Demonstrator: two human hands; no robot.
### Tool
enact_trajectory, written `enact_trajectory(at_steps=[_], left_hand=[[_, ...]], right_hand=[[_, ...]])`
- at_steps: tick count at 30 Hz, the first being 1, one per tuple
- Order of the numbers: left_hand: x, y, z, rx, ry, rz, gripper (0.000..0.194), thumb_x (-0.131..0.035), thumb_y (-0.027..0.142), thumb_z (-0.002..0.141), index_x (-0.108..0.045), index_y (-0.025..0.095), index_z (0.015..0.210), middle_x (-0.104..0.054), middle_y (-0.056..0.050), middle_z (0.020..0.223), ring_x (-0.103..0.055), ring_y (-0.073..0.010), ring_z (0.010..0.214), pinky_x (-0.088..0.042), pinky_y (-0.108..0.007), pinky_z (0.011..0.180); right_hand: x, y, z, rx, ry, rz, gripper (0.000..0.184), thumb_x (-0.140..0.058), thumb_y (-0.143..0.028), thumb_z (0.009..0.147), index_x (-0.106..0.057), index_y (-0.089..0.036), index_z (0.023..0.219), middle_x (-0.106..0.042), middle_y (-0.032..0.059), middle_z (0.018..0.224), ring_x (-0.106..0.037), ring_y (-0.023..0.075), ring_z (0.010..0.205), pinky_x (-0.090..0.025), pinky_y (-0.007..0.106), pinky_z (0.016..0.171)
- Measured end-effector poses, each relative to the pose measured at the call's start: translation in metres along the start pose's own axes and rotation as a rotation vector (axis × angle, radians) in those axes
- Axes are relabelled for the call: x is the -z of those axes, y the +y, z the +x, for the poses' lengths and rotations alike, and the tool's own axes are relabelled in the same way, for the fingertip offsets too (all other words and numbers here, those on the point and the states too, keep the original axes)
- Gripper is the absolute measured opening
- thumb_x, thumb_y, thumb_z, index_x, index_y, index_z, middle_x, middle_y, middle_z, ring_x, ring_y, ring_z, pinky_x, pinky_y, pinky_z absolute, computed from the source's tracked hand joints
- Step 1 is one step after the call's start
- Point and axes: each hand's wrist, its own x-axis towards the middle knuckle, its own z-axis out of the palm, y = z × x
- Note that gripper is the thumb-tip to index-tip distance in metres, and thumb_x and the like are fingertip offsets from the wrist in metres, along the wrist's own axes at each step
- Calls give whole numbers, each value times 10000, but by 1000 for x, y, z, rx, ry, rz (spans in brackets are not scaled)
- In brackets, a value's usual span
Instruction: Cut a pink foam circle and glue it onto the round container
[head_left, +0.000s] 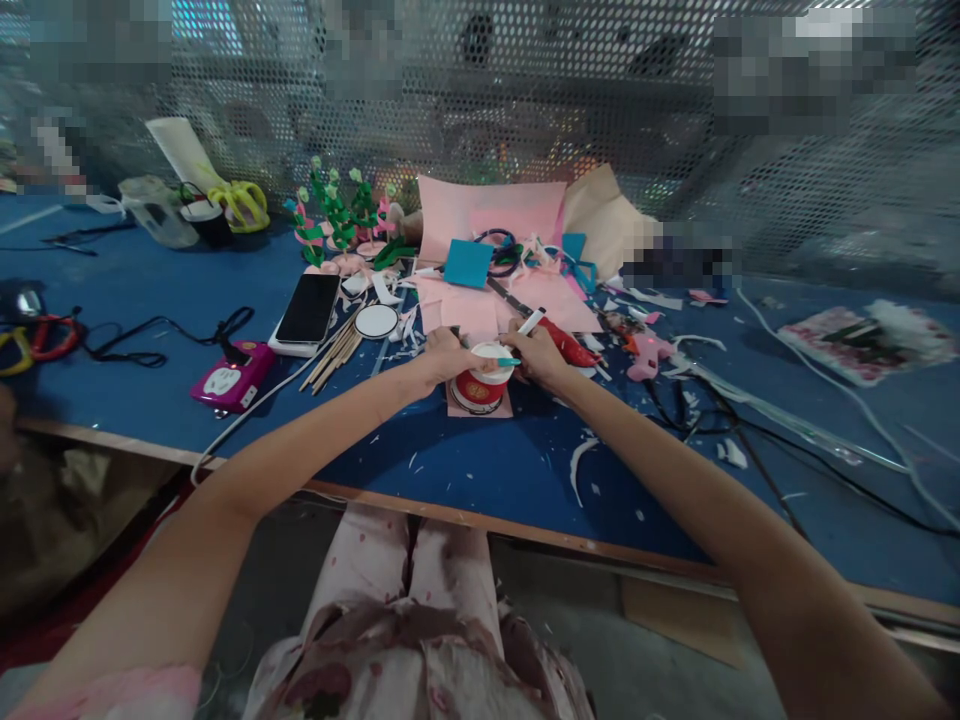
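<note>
Perforated metal screen (510, 130) stands along the back; blue table (420, 455) runs before it, strewn with scraps. Large pink sheet (491, 215) lies mid-table, its back part propped up. Left hand (448, 357) and right hand (536, 355) meet near the front edge. Dark-screened phone (311, 308) to the left, then purple socket block (232, 378) with a cord. Red-and-white container (480, 388) sits upright on a pink card (505, 409), between the hands. Left fingers close on its side, thumb by the white top. Pink glue gun (647, 355) lies right. Right fingers pinch a white pen (532, 321), dark-ended. Smallest: teal piece (508, 362) across the container's top; cannot tell whether it belongs to the pen.
</note>
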Motion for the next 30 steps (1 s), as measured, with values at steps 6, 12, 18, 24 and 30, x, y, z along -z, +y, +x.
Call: enact_trajectory(at_steps=[6, 12, 18, 24, 30], left_hand=[[0, 0, 0, -16, 16, 37, 656, -861, 361, 451, -499, 166, 961, -549, -72, 975, -507, -249, 1041, -448, -369, 840], [-1, -2, 2, -19, 39, 26, 751, -876, 371, 413, -499, 150, 1023, -542, -87, 1020, -496, -263, 1072, -437, -383, 885], [-3, -4, 6, -48, 77, -33, 1093, -886, 350, 368, -349, 155, 1300, -449, -133, 1255, -418, -286, 1222, -376, -383, 1008], [-4, -3, 5, -34, 49, -79, 1288, -879, 356, 369, -165, 138, 1418, -302, -192, 1424, -322, -314, 1328, -319, -358, 1070], [-3, -2, 3, -42, 26, -91, 1302, -878, 365, 361, -160, 144, 1424, -246, -199, 1470, -242, -339, 1380, -287, -389, 1099]], right_hand=[[-6, -4, 3, 0, -24, -9, 297, -630, -258, 605, -342, -225, 538, -343, -98, 354, -276, 48, 269, -182, 186, 256], [-8, -4, 12, 24, -44, -38, 355, -683, -270, 575, -340, -213, 505, -341, -90, 371, -276, 40, 321, -177, 183, 295], [-8, -3, 17, 31, -88, -64, 385, -706, -315, 581, -344, -210, 505, -353, -82, 390, -277, 47, 360, -187, 190, 327], [-18, -13, 21, 27, -187, -96, 390, -720, -321, 563, -361, -197, 474, -370, -77, 409, -322, 52, 407, -240, 187, 382], [-33, -20, 32, -8, -333, -116, 364, -699, -273, 560, -358, -190, 461, -359, -86, 423, -327, 48, 431, -266, 186, 416]])
